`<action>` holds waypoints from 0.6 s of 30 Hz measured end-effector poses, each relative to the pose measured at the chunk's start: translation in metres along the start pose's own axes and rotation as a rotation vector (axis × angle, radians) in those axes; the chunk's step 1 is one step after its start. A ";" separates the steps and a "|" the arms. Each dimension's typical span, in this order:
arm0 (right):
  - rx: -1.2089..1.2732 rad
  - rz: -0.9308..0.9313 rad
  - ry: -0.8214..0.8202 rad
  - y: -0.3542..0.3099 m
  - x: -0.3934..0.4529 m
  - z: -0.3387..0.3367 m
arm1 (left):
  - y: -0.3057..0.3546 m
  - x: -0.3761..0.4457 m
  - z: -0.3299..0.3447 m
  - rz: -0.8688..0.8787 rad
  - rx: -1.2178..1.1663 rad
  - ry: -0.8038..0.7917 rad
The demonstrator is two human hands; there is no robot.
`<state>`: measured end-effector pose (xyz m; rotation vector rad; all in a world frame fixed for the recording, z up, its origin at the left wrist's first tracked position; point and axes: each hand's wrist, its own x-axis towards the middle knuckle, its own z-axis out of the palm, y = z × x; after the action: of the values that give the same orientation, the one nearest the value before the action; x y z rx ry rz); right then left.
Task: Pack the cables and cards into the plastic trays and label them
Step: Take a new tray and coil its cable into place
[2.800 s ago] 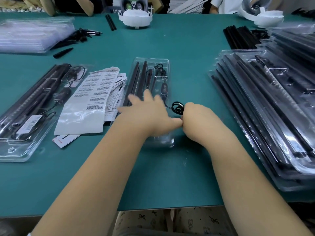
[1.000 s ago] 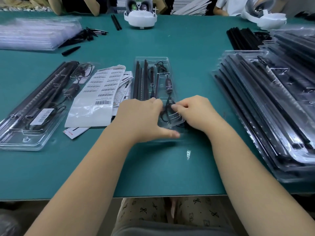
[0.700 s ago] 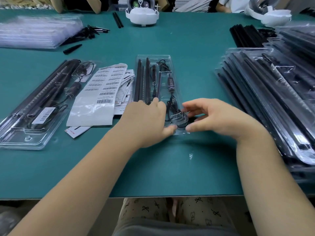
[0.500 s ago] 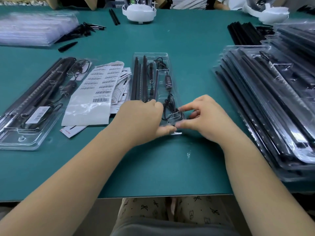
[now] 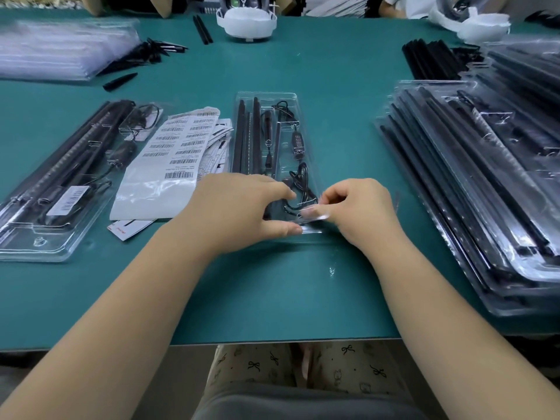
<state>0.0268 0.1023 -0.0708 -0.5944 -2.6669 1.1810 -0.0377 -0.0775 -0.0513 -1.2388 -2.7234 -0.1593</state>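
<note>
A long clear plastic tray point(image 5: 266, 97) lies in the middle of the green table. It holds black bars point(image 5: 247, 137), a small controller point(image 5: 298, 144) and a coiled black cable point(image 5: 300, 183) at its near end. My left hand point(image 5: 239, 207) presses flat on the tray's near left part, with its thumb along the near rim. My right hand point(image 5: 360, 210) has curled fingers and pinches the clear plastic at the tray's near right corner, just beside the coil. The near end of the bars is hidden under my left hand.
Barcode label sheets point(image 5: 178, 153) lie left of the tray, with a packed tray point(image 5: 45, 237) further left. A tall stack of packed trays point(image 5: 485, 207) fills the right side. Empty trays point(image 5: 60, 50), loose black parts point(image 5: 151, 53) and a white headset point(image 5: 247, 22) sit far back.
My right hand brought the coiled cable from beside the tray into its near end, then shifted to pinch the tray's near corner. My left hand stayed on the tray.
</note>
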 end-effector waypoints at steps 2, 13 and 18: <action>-0.055 -0.034 0.030 -0.002 -0.002 0.002 | -0.004 -0.001 -0.002 -0.005 -0.025 -0.040; -0.111 -0.129 0.090 -0.003 -0.001 0.004 | -0.001 -0.009 0.007 0.001 -0.078 -0.058; -0.184 -0.196 -0.098 0.004 0.003 -0.008 | -0.004 -0.009 0.011 0.036 -0.166 -0.056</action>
<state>0.0280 0.1116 -0.0684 -0.2967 -2.8590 0.9422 -0.0356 -0.0846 -0.0641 -1.3530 -2.7815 -0.3591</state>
